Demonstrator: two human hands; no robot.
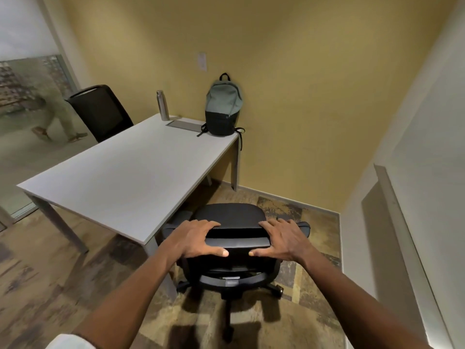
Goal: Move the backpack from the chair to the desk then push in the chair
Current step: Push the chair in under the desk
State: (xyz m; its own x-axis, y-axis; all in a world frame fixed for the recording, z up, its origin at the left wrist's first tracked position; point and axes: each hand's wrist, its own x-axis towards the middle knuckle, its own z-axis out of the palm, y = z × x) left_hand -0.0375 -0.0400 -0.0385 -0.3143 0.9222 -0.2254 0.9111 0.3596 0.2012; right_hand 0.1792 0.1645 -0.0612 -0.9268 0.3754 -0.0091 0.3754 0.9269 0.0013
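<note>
A grey-green and black backpack point(222, 109) stands upright on the far right corner of the white desk point(130, 177), leaning against the yellow wall. A black office chair point(231, 216) on casters stands at the desk's near right side, its seat empty and its left part beside the desk's edge. My left hand point(195, 239) grips the left end of the chair's backrest top. My right hand point(283, 240) grips the right end, thumbs on the near side.
A steel bottle point(162, 105) and a flat grey pad point(185, 125) lie at the desk's far edge. A second black chair point(100, 112) stands behind the desk. A person walks past the glass wall at left. A white wall and ledge close the right side.
</note>
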